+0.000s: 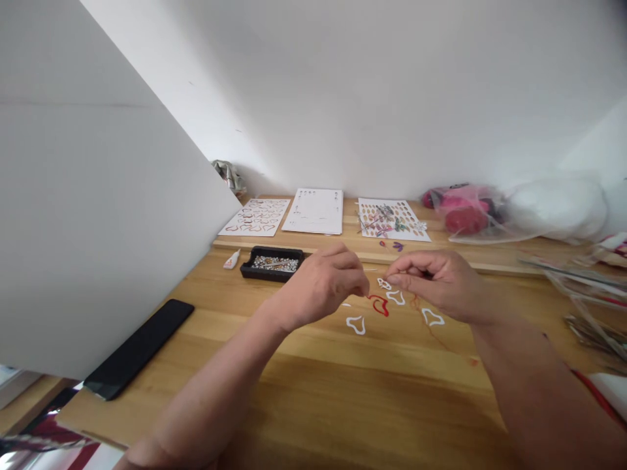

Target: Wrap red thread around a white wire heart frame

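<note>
Work at a wooden table [313,398], as seen from where I stand. The left hand [333,279] has its fingers bunched beside a red outline piece [381,313], whose far-left end reaches the fingertips; I cannot tell whether they grip it. To the right, the right hand [435,282] brings thumb and forefinger together just beside a small white piece [385,284]; what they pinch, if anything, is indistinct. White outline pieces [434,323] lie around the red one, and an orange thread [432,333] trails near and right. The left wrist and hand stand close against the right end of a black tray [264,274] of beads. A glue bottle [232,260] lies left of the tray, a black phone [140,349] nearer on the left. On the far raised ledge [351,222] are three printed sheets [313,214], the right one bearing small ornaments [399,224], and a translucent bag [553,205]. A white panel [112,215] bounds the left side.
</note>
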Demonstrator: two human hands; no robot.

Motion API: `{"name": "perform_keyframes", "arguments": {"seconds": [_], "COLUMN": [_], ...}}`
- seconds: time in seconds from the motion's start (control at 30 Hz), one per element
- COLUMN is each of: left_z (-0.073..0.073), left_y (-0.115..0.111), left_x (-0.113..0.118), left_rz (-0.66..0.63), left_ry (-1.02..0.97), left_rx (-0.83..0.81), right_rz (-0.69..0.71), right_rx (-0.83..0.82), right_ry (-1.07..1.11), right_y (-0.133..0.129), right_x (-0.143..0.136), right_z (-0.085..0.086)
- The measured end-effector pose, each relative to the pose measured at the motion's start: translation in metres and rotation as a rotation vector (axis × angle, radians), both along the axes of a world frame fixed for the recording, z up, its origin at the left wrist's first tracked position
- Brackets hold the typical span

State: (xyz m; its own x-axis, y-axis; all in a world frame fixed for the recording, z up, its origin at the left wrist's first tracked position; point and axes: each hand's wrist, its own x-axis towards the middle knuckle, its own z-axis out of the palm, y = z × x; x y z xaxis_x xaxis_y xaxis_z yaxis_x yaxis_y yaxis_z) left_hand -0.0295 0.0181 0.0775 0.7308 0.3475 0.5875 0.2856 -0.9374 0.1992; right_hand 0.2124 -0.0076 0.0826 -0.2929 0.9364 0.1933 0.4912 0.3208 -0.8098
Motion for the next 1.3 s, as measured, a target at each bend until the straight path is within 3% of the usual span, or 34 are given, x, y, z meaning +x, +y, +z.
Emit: {"name": "perform_keyframes", "arguments": {"seconds": [0.17,0.33,0.47,0.6,0.7,0.83,0.97,1.13,1.2,1.3], "left_z": [0.004,-0.006,-0.013,-0.017,-0.019,-0.018,-0.009,-0.001,-0.001,-0.006], "left_y": [-0.006,-0.005,0.002,0.010,0.013,0.011,0.005,-0.005,-0.007,-0.007], "left_x": [0.004,0.011,0.013,0.009,0.004,0.001,0.003,0.007,0.009,0.012], "left_rz": [-0.154,-0.052,0.169,0.355,0.394,0.329,0.136,-0.140,-0.164,-0.094], "left_ry": [-0.240,-0.467,-0.556,-0.461,-0.275,-0.042,-0.004,-0.186,-0.287,-0.451], "left_rx": [-0.295,-0.405,-0.237,0.121,0.317,0.355,0.139,-0.248,-0.354,-0.448], "right_rz": [0.026,0.047,0.027,0.054,0.052,-0.005,-0.022,-0.015,-0.006,0.028], "right_rx": [-0.085,-0.305,-0.408,-0.355,-0.222,-0.116,-0.073,-0.088,-0.128,-0.228], "right_ry": [0.227,0.508,0.540,0.397,0.266,0.215,0.179,0.230,0.281,0.374], "right_y": [0.013,0.017,0.013,0.005,-0.002,-0.007,-0.002,0.008,0.011,0.015], "right_x": [-0.001,-0.021,-0.038,-0.042,-0.036,-0.022,-0.006,0.004,0.001,-0.010], "right_z": [-0.013,-0.038,-0.051,-0.044,-0.029,-0.009,0.000,-0.003,-0.009,-0.025]}}
